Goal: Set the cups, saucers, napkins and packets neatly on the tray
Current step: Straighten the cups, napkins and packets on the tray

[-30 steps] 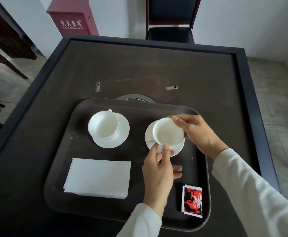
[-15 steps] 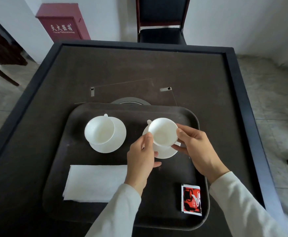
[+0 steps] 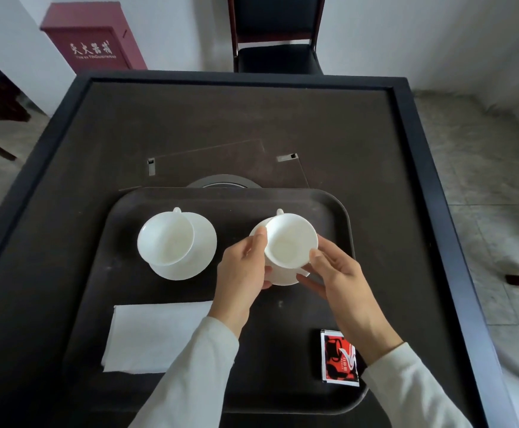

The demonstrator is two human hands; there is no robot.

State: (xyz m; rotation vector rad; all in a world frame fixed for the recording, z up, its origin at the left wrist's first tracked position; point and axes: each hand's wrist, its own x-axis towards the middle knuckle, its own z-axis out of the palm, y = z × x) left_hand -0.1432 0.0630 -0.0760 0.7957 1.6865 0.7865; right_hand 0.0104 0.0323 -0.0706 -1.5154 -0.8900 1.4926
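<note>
A dark tray (image 3: 329,205) lies on the table. At its right, a white cup (image 3: 290,239) stands on a saucer (image 3: 282,278), handle pointing away from me. My left hand (image 3: 242,273) grips the cup's left side and my right hand (image 3: 341,279) grips its right side, fingers under the saucer's edge. A second white cup (image 3: 165,239) sits on its saucer (image 3: 202,251) at the tray's left. A white napkin (image 3: 153,335) lies at the front left. A red and black packet (image 3: 340,358) lies at the front right.
The tray rests on a dark table with a raised black rim (image 3: 421,180). A round dark plate (image 3: 224,182) shows behind the tray. A black chair (image 3: 276,35) stands at the far side, a red cabinet (image 3: 93,38) at the back left.
My left hand moved from the cup's front to its left side, and my right hand shifted from the back rim to the right side. The cup's handle turned from the left toward the far side.
</note>
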